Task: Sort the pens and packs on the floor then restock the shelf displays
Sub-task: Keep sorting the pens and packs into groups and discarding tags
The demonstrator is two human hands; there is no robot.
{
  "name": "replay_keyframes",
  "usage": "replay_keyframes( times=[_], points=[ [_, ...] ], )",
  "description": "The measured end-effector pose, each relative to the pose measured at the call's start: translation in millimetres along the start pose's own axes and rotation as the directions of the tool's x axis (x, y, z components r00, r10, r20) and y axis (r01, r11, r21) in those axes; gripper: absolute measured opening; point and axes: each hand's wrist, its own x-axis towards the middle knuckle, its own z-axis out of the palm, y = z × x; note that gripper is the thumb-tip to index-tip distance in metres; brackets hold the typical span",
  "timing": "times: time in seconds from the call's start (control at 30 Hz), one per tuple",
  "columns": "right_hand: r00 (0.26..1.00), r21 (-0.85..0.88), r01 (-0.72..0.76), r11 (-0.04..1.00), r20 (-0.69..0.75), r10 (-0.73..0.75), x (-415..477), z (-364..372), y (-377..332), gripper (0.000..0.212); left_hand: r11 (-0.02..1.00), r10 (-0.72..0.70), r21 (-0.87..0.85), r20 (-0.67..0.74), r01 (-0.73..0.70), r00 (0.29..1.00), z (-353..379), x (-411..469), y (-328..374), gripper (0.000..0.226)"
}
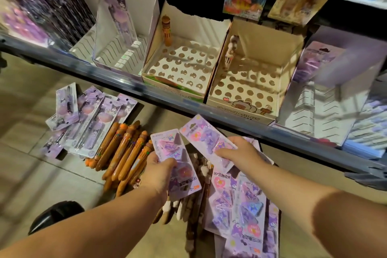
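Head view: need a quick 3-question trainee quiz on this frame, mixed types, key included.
1. True or false: the left hand holds a clip pack and the right hand holds a second clip pack.
2. How many pens stand in the left holed display box? A) none B) one C) six
3. Short answer: where do the orange pens lie?

Key
1. True.
2. B, a single brown pen at the back left corner.
3. On the floor, in a pile below the shelf, to the left of the left hand.
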Motion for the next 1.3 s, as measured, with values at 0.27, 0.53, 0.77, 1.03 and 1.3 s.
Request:
replay_keyframes(
  times=[0.27, 0.53, 0.77, 1.03, 1.3],
  points=[
    [0.997, 0.362, 0.052, 0.931, 0.028, -0.066, -45.0, 34.3, 13.3, 0.028, 0.992, -0.097, -0.071, 0.136, 0.107, 0.986, 21.2, -28.9, -3.3, 0.032],
    [0.974, 0.097, 0.225, 0.969, -0.008, -0.226, -77.9, 48.7, 34.5, 0.026, 0.988, -0.013, -0.145, 0.229, 0.047, 0.973, 35.6, -40.4, -11.6, 0.028],
    [0.900, -0.152, -0.014, 0.988, -0.434, -0.054, -60.4, -7.3, 78.3, 0.032, 1.000, 0.008, -0.016, 0.265, -0.004, 0.964, 24.7, -38.4, -22.1, 0.027],
    [0.940, -0.082, -0.224, 0.971, -0.281, 0.194, -61.4, -13.3, 126.3, 0.074, 0.995, -0.082, 0.081, 0.327, 0.058, 0.941, 20.5, -43.3, -41.8, 0.043],
    [0.919, 0.128, -0.151, 0.980, -0.346, 0.187, -51.1, -21.9, 126.0, 0.053, 0.995, -0.066, 0.090, 0.351, 0.037, 0.934, 20.6, -39.4, -43.9, 0.046]
  ],
)
